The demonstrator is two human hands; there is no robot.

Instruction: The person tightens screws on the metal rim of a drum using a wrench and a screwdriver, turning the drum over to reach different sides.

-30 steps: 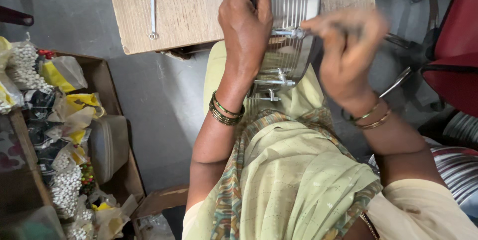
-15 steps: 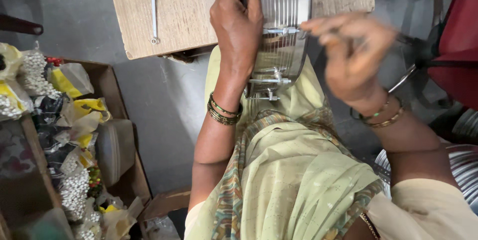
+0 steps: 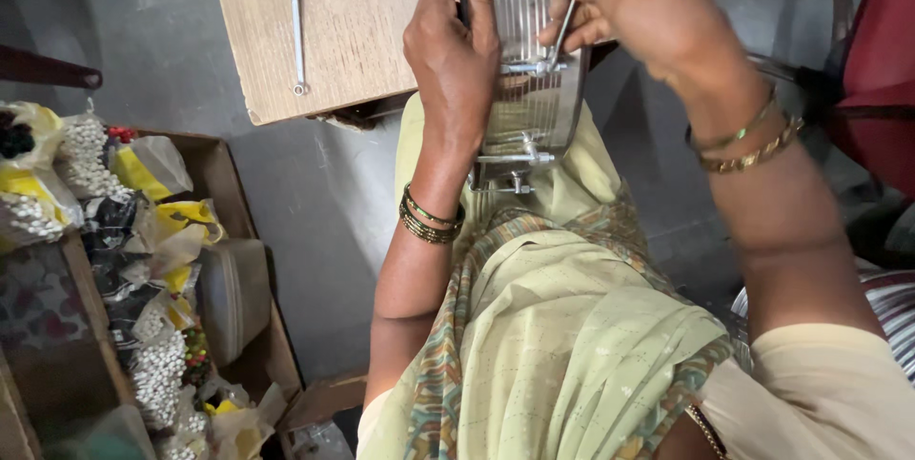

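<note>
A shiny ribbed metal frame [image 3: 530, 60] with small bolts along it rests on my lap against the edge of a wooden board [image 3: 353, 21]. My left hand [image 3: 452, 50] grips the frame's left side, thumb over its top face. My right hand [image 3: 648, 12] is above the frame's right side, fingers pinched on a thin metal tool [image 3: 568, 21] whose tip touches a bolt near the frame's middle. Bangles circle both wrists.
A slim metal spanner [image 3: 298, 36] lies on the wooden board. At the left, a cardboard box [image 3: 229, 231] holds several plastic bags of white beads and yellow packets. A red chair [image 3: 872, 69] stands at the right. Grey floor lies below.
My right hand has moved up and left onto the frame with the thin tool. The left hand keeps its grip on the frame.
</note>
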